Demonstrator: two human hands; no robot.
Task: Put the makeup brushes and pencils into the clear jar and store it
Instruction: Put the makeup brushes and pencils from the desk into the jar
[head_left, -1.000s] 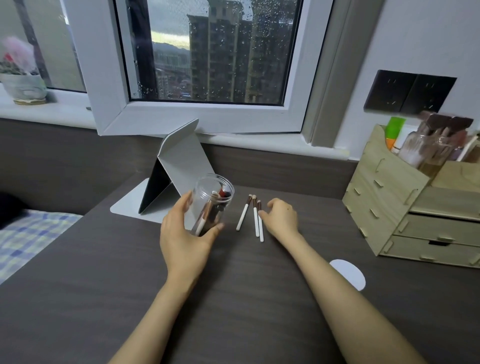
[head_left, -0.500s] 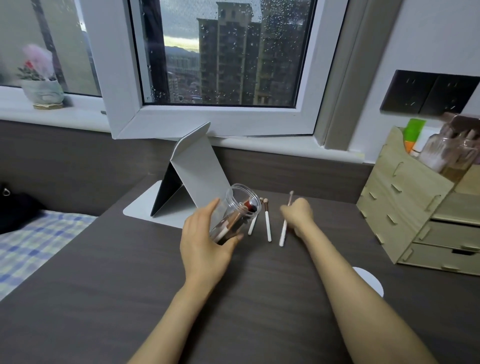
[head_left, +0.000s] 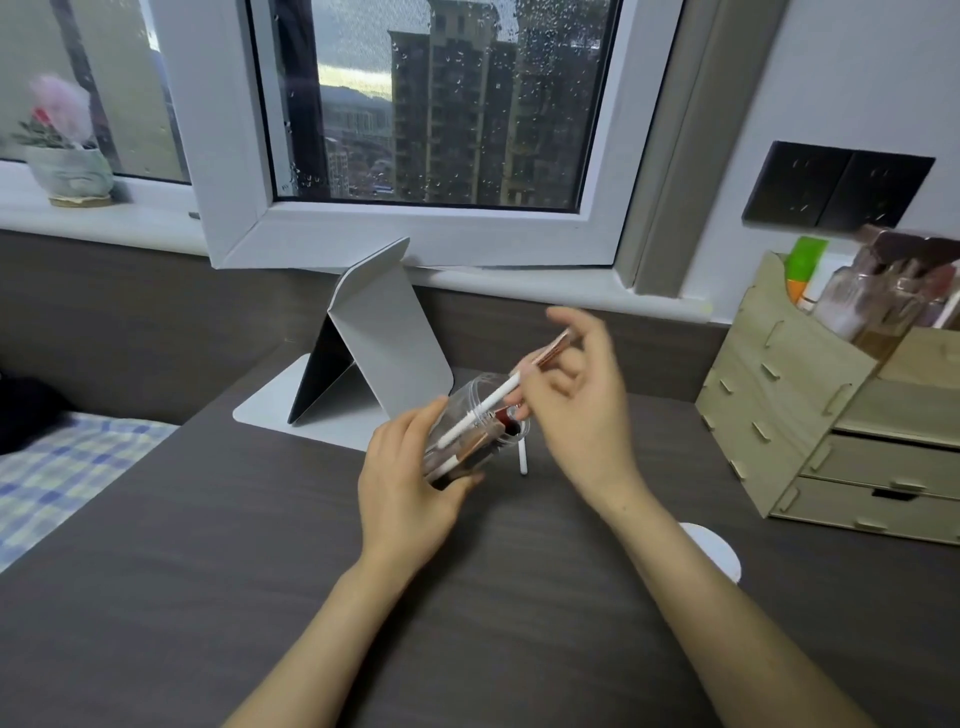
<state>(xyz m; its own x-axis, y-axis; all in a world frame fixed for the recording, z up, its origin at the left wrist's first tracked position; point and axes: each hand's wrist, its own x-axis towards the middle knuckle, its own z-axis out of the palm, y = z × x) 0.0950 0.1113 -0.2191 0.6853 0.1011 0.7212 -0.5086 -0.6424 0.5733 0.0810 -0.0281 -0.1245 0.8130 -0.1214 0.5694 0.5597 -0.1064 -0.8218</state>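
Now right hand (head_left: 576, 410) has lifted white-handled makeup brush (head_left: 511, 387) off dark wood-grain desk (head_left: 260, 571) — handle end entering mouth of clear plastic jar (head_left: 475, 431), tilted in left hand's (head_left: 410, 483) grasp. One white-handled brush (head_left: 523, 457) visible on desk behind jar; storing not yet begun.

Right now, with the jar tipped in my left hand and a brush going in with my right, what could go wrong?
1. The clear jar is tilted with its mouth toward the right hand; tipped further, the brushes already inside might slide out onto the desk.
2. The white-handled brush is only partly in, so it could catch the rim and drop.
3. Another brush lies on the desk just behind the jar and could get knocked or forgotten.
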